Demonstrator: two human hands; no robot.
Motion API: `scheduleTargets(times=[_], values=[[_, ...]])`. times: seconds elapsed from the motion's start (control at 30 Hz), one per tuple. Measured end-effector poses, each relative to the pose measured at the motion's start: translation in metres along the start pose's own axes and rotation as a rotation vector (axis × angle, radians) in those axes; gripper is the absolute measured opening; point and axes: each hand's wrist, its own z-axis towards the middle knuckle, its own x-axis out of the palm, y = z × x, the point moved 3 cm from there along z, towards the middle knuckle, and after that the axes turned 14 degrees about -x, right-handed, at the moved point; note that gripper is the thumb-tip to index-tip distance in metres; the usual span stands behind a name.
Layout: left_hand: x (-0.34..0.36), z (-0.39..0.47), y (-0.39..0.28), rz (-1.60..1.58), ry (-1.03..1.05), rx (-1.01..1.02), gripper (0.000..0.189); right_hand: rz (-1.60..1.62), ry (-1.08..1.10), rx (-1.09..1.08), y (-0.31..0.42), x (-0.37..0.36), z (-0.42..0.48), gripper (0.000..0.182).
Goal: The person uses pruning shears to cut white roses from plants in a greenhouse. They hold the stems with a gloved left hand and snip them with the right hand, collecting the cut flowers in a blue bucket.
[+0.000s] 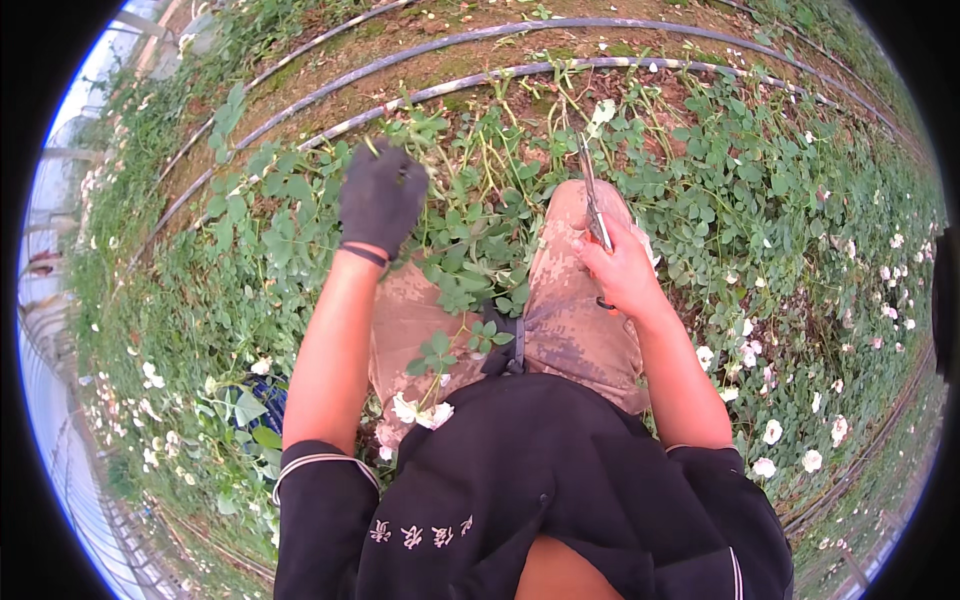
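Note:
My left hand [382, 196], in a dark glove, is closed around some green plant stems [412, 127] above the low rose bushes. My bare right hand [619, 262] grips the orange handles of a pair of pruning shears [591, 187] over my right knee. Their long metal blades point away from me, near a pale leaf [602, 112]. Cut-looking green stems [487, 161] and leafy shoots lie between the two hands. A rose stem with white blooms [424, 411] rests against my shirt and thigh.
Grey irrigation pipes [480, 77] run across the brown soil [450, 49] beyond the plants. Rose bushes with white and pale pink flowers [772, 431] spread on both sides. A blue object [270, 401] shows among leaves at left. Greenhouse framing [56, 154] stands at the far left.

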Motion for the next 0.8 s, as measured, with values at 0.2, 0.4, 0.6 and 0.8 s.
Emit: scheduleTargets(times=[0.2, 0.4, 0.6, 0.8], values=[[-0.047, 0.023, 0.116, 0.598, 0.206, -0.224, 0.033, -0.141, 0.015, -0.084, 0.016, 0.018, 0.003, 0.032], [0.003, -0.049, 0.227, 0.252, 0.038, -0.300, 0.026, -0.162, 0.043, 0.001, 0.021, 0.024, 0.010, 0.030], [0.059, -0.088, 0.237, 0.037, -0.145, -0.318, 0.017, -0.233, 0.094, 0.052, 0.022, 0.029, 0.018, 0.031], [0.071, -0.105, 0.241, -0.523, 0.083, -0.362, 0.018, -0.467, 0.189, -0.010, 0.041, 0.042, 0.028, 0.034]])
